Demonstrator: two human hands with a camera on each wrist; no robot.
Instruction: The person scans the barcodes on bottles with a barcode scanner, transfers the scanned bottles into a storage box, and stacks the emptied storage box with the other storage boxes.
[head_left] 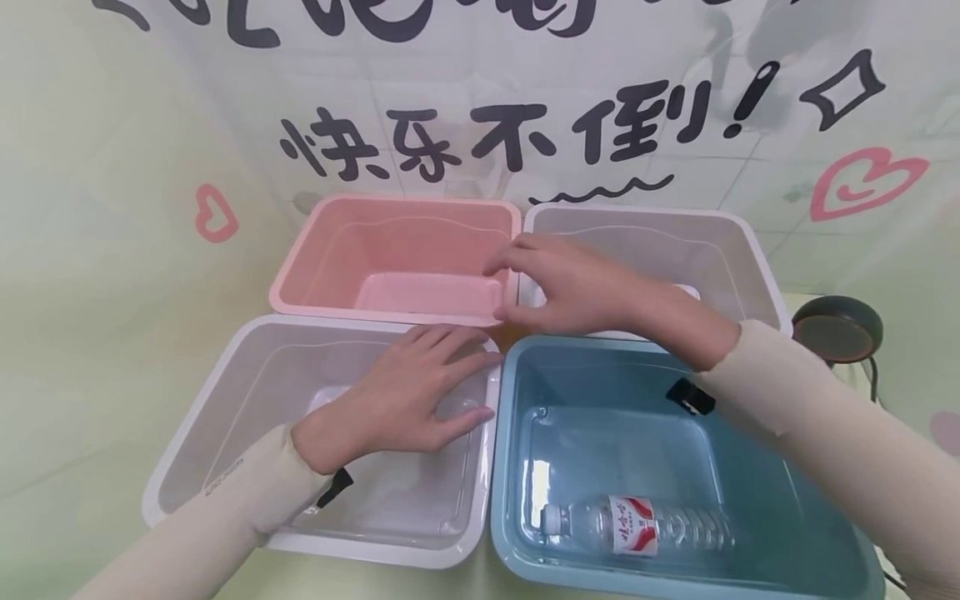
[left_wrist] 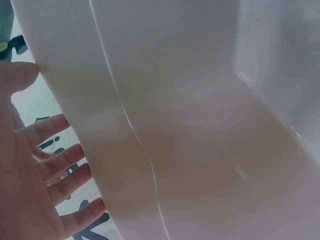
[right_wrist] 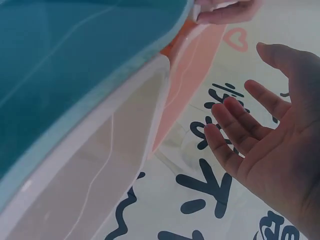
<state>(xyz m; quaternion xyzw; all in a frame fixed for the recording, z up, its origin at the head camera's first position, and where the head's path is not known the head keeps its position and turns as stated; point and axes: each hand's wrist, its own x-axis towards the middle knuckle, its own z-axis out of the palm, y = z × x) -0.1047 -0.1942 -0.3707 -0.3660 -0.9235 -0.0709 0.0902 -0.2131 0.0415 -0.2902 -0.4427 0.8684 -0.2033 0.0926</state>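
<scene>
My left hand (head_left: pixel 408 392) hovers over the front-left pale grey bin (head_left: pixel 408 557), fingers spread towards its right rim. In the left wrist view, the fingertips of that left hand (left_wrist: pixel 40 175) overlap the edge of the bin wall (left_wrist: pixel 200 125); nothing shows in its grasp. My right hand (head_left: pixel 573 283) is above the meeting rims of the pink bin (head_left: pixel 405 233) and the back-right pale bin (head_left: pixel 667 250). Its fingers are loosely bent and hold nothing, as the right hand (right_wrist: pixel 260 130) shows in its wrist view. Inside the front-right blue bin (head_left: pixel 622 450) lies a clear plastic bottle (head_left: pixel 633 525) with a red-and-white label.
A printed backdrop (head_left: pixel 465 83) with black characters and pink hearts rises behind the bins. To the right of them sits a dark round object (head_left: pixel 838 329) with a cable. The bins stand close together, rims nearly meeting at the centre.
</scene>
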